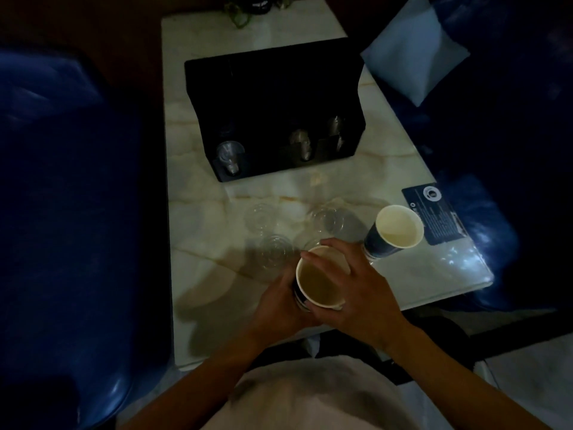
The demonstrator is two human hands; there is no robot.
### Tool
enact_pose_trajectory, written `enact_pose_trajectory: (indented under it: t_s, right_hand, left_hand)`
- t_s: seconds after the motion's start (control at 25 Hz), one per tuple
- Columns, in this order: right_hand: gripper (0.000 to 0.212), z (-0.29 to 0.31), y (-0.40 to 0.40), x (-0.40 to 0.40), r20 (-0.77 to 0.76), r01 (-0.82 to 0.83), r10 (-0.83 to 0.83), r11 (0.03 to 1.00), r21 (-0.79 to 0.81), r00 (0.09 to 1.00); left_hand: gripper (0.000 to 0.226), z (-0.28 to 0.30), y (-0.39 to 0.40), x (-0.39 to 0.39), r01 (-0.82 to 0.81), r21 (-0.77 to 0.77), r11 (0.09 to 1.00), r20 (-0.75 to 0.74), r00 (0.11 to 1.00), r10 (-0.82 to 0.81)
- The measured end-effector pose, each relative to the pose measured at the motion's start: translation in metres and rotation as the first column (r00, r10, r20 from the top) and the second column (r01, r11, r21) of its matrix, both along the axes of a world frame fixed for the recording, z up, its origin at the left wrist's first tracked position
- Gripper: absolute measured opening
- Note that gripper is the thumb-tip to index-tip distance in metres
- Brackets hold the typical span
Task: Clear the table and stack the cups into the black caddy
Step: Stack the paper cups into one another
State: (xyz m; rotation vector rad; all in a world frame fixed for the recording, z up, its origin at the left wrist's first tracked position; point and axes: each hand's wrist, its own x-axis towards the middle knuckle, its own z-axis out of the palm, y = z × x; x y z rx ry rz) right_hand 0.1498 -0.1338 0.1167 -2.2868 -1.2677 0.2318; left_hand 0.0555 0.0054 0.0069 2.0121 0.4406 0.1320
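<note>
Near the front edge of the marble table (198, 231) I hold a dark paper cup (319, 280) with a pale inside. My left hand (279, 302) wraps its side from the left, and it looks like a nested stack below. My right hand (356, 290) grips its rim and right side. A second dark paper cup (393, 234) stands upright to the right, apart from my hands. Several clear plastic lids or cups (273, 246) lie on the table just beyond my hands. The black caddy (276, 110) stands at the table's middle, with clear cups in its front slots.
A dark printed card (434, 212) lies at the table's right edge. Blue seats flank the table on the left (62, 181) and right (496, 150), and a pale cushion (415, 54) rests on the right one. A plant sits at the far end.
</note>
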Motion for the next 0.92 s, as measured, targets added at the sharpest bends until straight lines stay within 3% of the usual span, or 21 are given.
enact_pose_trajectory:
  t_s: [0.2,0.4,0.56,0.68,0.84,0.92]
  right_hand:
    - [0.070,-0.032,0.003,-0.005,-0.020,0.014,-0.014,1.000,-0.027,1.000]
    - [0.075,-0.043,-0.001,-0.007,-0.098,0.021,-0.024,0.999,-0.024,0.995]
    - [0.085,-0.045,0.000,-0.005,-0.258,0.086,-0.086,0.996,-0.013,0.962]
    - [0.093,-0.049,-0.004,-0.005,-0.395,0.163,-0.140,0.986,0.027,0.908]
    - [0.104,-0.054,-0.002,-0.006,-0.372,0.144,-0.130,0.989,0.012,0.919]
    - [0.116,-0.055,0.000,-0.006,-0.373,0.134,-0.117,0.991,0.022,0.921]
  left_hand:
    - [0.090,0.006,0.000,-0.001,0.005,-0.005,1.000,0.002,1.000,-0.005]
    - [0.091,0.017,0.006,-0.001,0.142,0.008,0.990,-0.006,0.990,-0.142]
    - [0.077,0.029,0.018,0.000,0.198,-0.002,0.980,-0.014,0.980,-0.198]
    - [0.089,0.036,0.027,0.001,0.277,-0.049,0.960,-0.055,0.959,-0.280]
    - [0.105,0.041,0.055,0.018,0.446,-0.051,0.894,-0.235,0.864,-0.444]
    - [0.113,0.040,0.060,0.027,0.490,-0.064,0.870,-0.247,0.837,-0.489]
